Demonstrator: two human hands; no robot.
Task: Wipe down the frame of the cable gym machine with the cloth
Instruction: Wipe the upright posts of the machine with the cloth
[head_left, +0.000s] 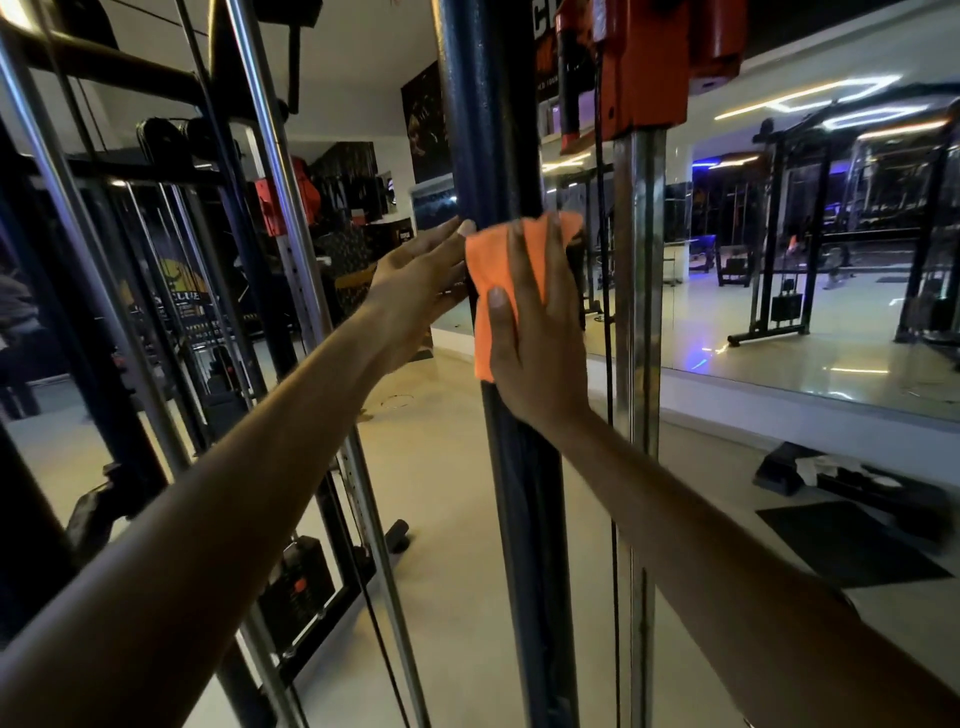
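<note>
Two hands on one dark blue frame post (483, 130), mid-wipe. Post runs top to bottom through the middle of view; everything below is placed off it.

Just right of the post: chrome guide rod (638, 291) with an orange carriage (657, 57) at its top, black cable between rod and post. Left of the post: more chrome rods (270, 171) and black machine frame, weight stack low down. Far right of the post: mirror wall (831, 218) reflecting gym gear; black mat (847, 543) on the floor.

Orange cloth (491, 291) is wrapped on the post's front face, about mid-height. Right hand (540, 332) lies flat over the cloth, fingers extended upward, thumb across the cloth's left side, pressing it to the post, not pinching. Left hand (421, 270) is open, fingers straight, tips touching the post's left side just beside the cloth's top edge; holds nothing, looks like bracing.

Step, my read: wiping this post's mid section. Next move calls for sliding the cloth along the post with steady palm pressure, and wrapping round to reach the back face. Section under the carriage and the lower post likely still to do. Both forearms reach out nearly straight.
</note>
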